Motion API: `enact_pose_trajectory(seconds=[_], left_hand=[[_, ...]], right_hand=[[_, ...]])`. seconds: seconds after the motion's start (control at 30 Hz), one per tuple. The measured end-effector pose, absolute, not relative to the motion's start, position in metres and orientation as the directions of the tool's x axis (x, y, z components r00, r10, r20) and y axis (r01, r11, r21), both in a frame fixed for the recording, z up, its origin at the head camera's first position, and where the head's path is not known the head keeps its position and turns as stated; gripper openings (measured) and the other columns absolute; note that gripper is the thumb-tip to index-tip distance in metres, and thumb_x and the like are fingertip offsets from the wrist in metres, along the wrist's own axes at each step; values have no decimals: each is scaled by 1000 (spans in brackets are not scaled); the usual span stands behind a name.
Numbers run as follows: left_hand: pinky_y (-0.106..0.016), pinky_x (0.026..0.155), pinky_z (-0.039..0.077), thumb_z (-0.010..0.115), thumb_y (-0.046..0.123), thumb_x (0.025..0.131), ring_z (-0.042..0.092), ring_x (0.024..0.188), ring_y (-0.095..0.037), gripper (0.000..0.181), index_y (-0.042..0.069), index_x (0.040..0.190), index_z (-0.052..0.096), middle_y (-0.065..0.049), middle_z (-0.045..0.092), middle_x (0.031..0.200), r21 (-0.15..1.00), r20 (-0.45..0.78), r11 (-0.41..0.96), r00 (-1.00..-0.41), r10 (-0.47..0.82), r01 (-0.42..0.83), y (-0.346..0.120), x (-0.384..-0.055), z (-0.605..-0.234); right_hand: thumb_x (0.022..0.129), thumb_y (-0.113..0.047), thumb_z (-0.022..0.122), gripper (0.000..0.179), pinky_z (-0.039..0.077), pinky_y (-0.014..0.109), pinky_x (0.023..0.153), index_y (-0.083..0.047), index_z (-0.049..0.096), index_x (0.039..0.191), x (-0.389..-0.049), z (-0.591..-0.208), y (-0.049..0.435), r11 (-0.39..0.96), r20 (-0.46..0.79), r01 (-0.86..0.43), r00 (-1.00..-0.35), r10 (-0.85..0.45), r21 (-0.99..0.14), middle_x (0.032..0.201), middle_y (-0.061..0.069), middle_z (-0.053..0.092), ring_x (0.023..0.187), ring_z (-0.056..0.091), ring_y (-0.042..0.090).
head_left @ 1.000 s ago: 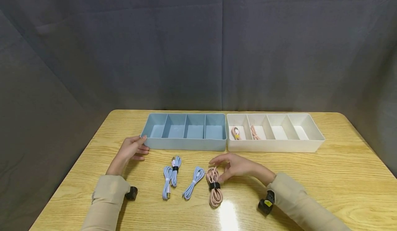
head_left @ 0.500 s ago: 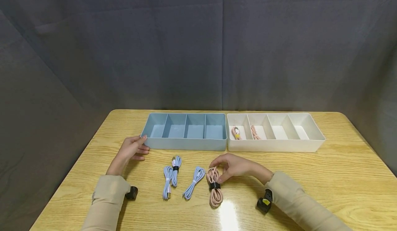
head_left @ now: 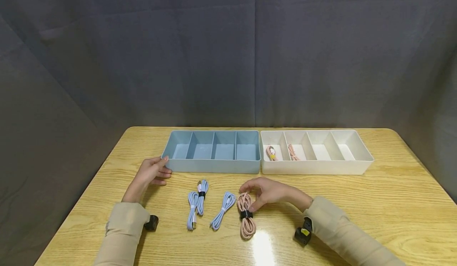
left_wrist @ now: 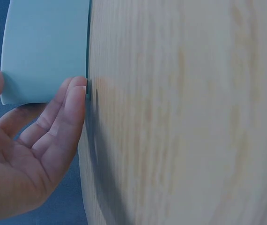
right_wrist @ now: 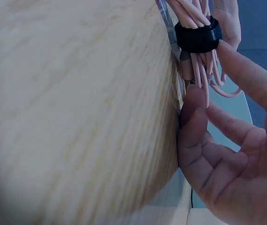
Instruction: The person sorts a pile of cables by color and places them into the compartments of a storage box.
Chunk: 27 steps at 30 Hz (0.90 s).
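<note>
My left hand [head_left: 151,172] touches the near left corner of a blue divided box [head_left: 214,166], thumb at the rim and fingers nearly straight below it. In the left wrist view, the blue box [left_wrist: 49,51] meets the fingertips of that hand [left_wrist: 40,145]. On the table, my right hand [head_left: 269,191] grips the far end of a coiled pink cable [head_left: 247,228] bound by a black strap. Seen from the right wrist, the thumb of the right hand [right_wrist: 236,154] lies against the strap [right_wrist: 198,37], with curled fingers at the loops.
Left of the pink cable lie three coiled light blue cables: one alone [head_left: 223,210] and two touching, one with a white tie [head_left: 192,210] and one with a black strap [head_left: 202,196]. A white divided box [head_left: 317,168] holds pink cables [head_left: 271,153] in its two left compartments.
My right hand has shifted slightly left and its thumb has closed in on the black strap of the pink cable. The left hand and both boxes stay in place.
</note>
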<state>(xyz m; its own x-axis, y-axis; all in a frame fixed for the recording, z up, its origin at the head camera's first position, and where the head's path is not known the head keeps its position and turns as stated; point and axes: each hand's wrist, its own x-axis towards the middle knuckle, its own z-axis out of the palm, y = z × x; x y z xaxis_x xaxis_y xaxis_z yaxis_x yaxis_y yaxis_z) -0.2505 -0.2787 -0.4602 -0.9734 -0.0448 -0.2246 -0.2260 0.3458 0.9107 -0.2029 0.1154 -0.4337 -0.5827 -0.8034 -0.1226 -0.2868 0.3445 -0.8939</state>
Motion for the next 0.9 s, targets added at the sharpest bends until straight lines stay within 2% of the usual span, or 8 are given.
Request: enact_pose_trajectory(seconds=[0.13,0.33,0.43,0.7,0.9], left_hand=[[-37,59,55,51,63,81,64,70,-17,85,-1,135,38,-11,63,85,912,-220,346,-974,-46,-222,-278,-250,-460],[-36,61,55,51,63,81,64,71,-15,84,0,135,39,-10,63,85,915,-230,334,-973,-35,-228,-273,-241,-447],[-35,61,55,51,59,84,64,71,-14,80,-1,135,39,-9,63,85,916,-235,328,-972,-26,-231,-269,-236,-439],[-35,61,55,52,60,83,64,70,-14,83,-1,136,36,-8,63,83,916,-238,326,-971,-28,-234,-272,-240,-444],[-37,60,55,52,63,80,65,70,-15,87,-1,137,36,-9,64,83,918,-226,329,-974,-22,-220,-279,-248,-456]], right_hand=[[70,-7,77,50,49,24,63,7,57,113,-202,-433,115,381,-143,-299,-593,-793,-875,107,12,55,73,53,13],[66,-4,78,35,43,25,71,2,59,96,-201,-433,114,375,-132,-298,-603,-787,-878,94,5,54,85,46,17],[65,-3,79,33,41,27,71,-1,58,91,-201,-432,114,375,-140,-276,-610,-780,-885,88,2,53,81,46,16],[66,6,74,32,45,23,65,4,53,90,-200,-435,117,298,-156,-154,-586,-795,-942,78,1,58,71,53,13],[68,5,71,30,47,21,61,4,53,92,-198,-433,120,303,-185,-107,-592,-785,-947,76,1,59,68,56,12]])
